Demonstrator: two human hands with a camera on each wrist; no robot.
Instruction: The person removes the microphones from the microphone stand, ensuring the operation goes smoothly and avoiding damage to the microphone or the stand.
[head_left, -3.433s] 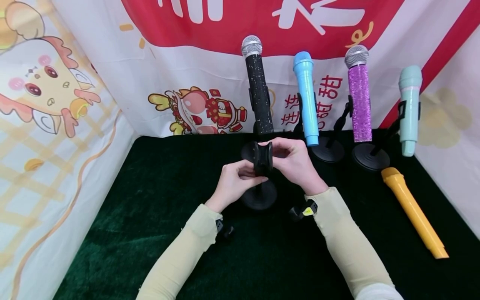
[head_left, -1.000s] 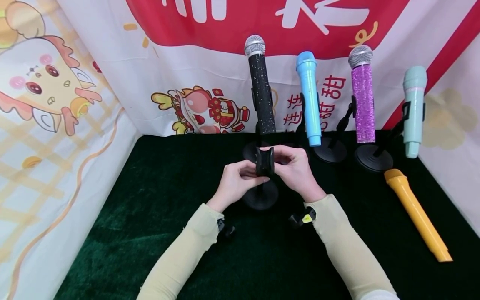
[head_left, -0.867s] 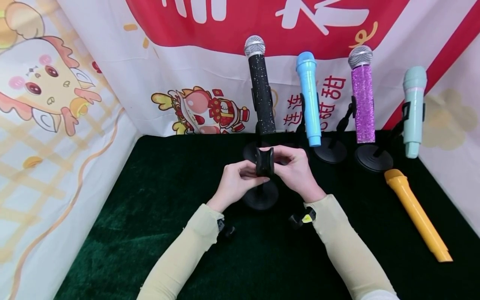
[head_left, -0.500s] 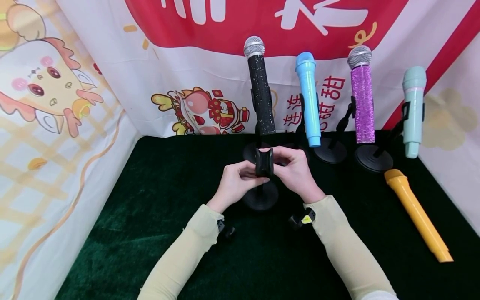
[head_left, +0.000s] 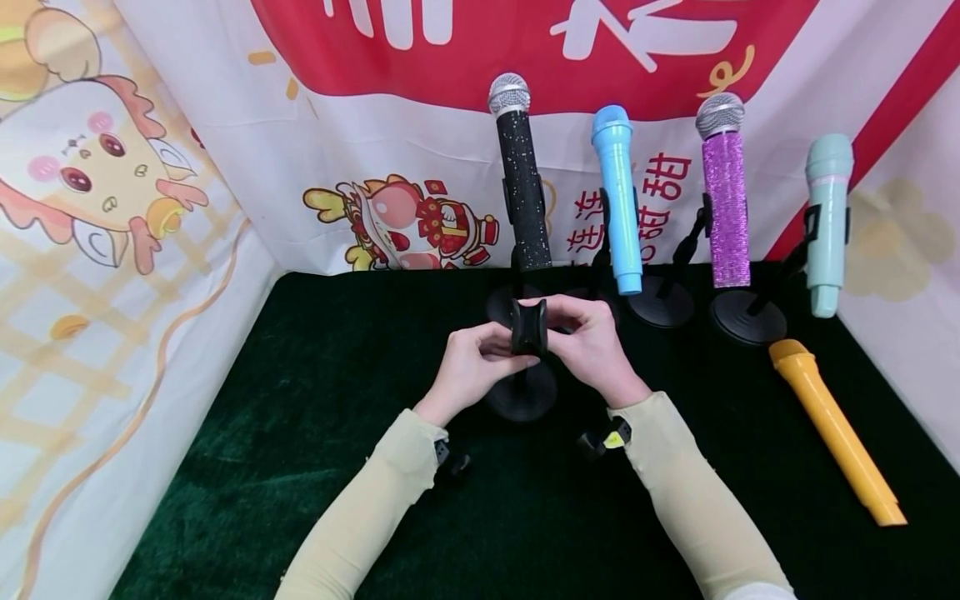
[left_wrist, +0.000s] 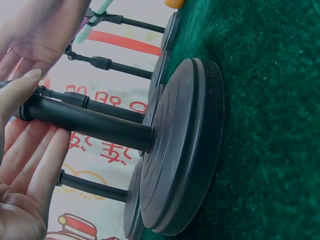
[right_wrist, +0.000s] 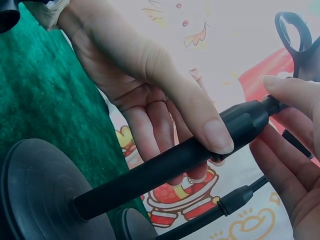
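A black microphone stand (head_left: 522,398) stands upright on the dark green cloth, its round base flat and its clip (head_left: 529,327) facing up with no microphone in it. My left hand (head_left: 468,367) grips the pole (left_wrist: 90,120), thumb on one side and fingers behind. Higher up, my right hand (head_left: 588,333) pinches the thin neck just under the clip, as the right wrist view shows with the right fingers (right_wrist: 295,175) beside the collar (right_wrist: 245,122). In the head view the clip hides most of the pole and some fingertips.
Behind are stands holding a black glittery microphone (head_left: 521,183), a blue microphone (head_left: 618,200), a purple microphone (head_left: 726,200) and a pale green microphone (head_left: 828,217). A yellow microphone (head_left: 836,433) lies on the cloth at right. Printed fabric walls (head_left: 270,150) border the table.
Compared with 3.4 s ago, my right hand and the clip sit slightly lower, nearer my left hand. Over the last second almost nothing moves; both hands keep hold of the stand.
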